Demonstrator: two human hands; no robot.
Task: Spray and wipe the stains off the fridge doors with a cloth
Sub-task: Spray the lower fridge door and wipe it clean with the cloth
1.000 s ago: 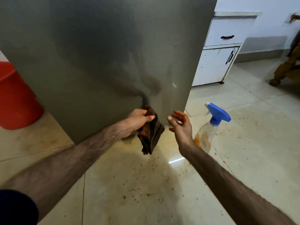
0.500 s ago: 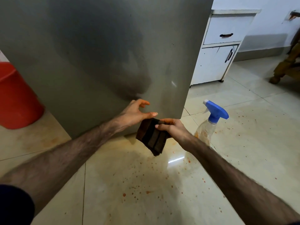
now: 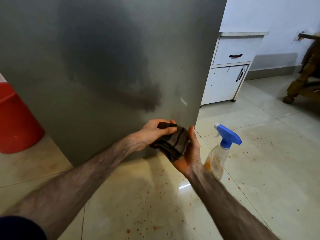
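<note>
At centre frame the cloth [image 3: 173,142], dangling from the left hand [image 3: 154,131] a second ago, now lies folded across the right hand [image 3: 189,153], both hands clasping it. Refolded, it looks ready for wiping the fridge [image 3: 103,66]; the bottle [image 3: 220,153] stands untouched lower right.

I see two bare, hairy forearms running back from my left hand [image 3: 152,131] and right hand [image 3: 191,153]. Behind the left hand, up by the elbow, sits a dark navy sleeve [image 3: 20,228]. No rings, watch or gloves.
</note>
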